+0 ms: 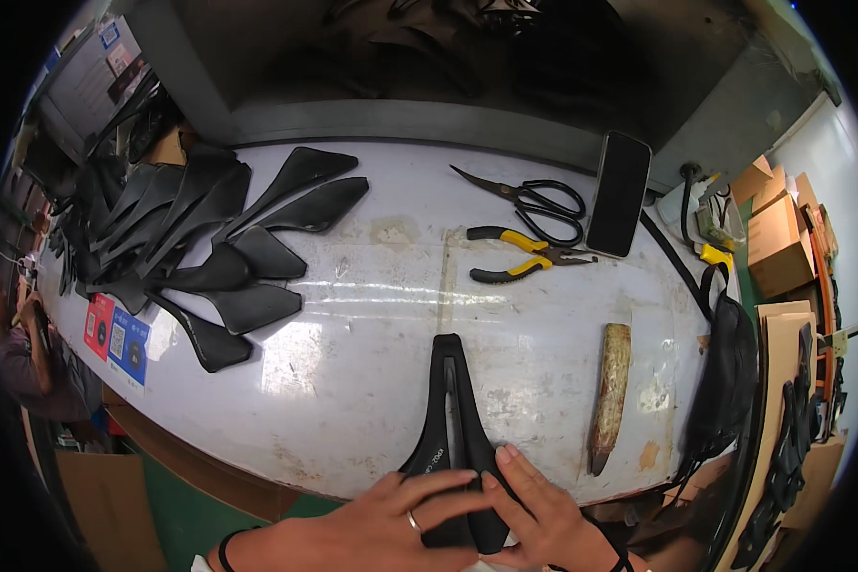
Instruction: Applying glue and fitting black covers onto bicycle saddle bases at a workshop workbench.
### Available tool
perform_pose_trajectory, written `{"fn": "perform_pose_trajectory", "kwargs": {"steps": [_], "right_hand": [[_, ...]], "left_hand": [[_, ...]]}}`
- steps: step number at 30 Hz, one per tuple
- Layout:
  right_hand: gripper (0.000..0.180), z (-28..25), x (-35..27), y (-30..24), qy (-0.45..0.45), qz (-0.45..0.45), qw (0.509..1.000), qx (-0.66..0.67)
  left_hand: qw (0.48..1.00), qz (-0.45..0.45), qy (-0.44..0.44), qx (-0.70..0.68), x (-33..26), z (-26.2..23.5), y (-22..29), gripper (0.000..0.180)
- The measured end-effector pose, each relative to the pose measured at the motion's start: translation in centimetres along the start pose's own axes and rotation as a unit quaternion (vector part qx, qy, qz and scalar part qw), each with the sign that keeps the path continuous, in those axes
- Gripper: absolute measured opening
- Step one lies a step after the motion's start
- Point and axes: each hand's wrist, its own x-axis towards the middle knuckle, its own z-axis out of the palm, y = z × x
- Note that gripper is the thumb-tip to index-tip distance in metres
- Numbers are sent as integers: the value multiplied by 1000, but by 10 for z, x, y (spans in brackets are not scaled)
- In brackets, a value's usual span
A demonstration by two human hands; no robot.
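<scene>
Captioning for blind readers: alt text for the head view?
A person's left hand and right hand touch a tapered black saddle at a white table; beyond lie flared black pieces, black-handled scissors and yellow-and-black pliers.

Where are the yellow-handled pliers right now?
In the head view, the pliers lie right of centre on the white table, just below the scissors, tips near the phone.

Left of my black saddle (436,424), wide passage over the white tabletop (353,381) until a heap of black saddles (214,205) blocks it. Straight ahead, open lane to the grey ledge (448,126); pliers (546,257), scissors (517,193) and phone (620,195) crowd its right. Rightward, a gap, then a worn stick (611,396); black pouch (725,377) bars the edge.
</scene>
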Motion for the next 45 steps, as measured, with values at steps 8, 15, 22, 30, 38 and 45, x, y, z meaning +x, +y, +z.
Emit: {"fn": "perform_pose_trajectory", "kwargs": {"steps": [8,15,22,30,38,45], "right_hand": [[80,0,1,1,31,-1,999,16],[79,2,2,1,21,8,1000,17],[80,6,-1,6,20,2,1000,6],[81,5,2,1,-7,15,1000,-12],[77,1,-2,2,45,0,999,23],[61,3,-21,-13,20,-135,989,60]], "left_hand": [[984,-56,116,-127,-17,14,-9,40],[964,-217,151,11,-32,38,4,93],[976,-138,113,126,-33,46,-9,99],[975,-129,101,148,-28,43,-12,90],[916,-179,357,-27,-27,53,-29,36],[739,-385,205,-514,-43,23,-32,28]]}}
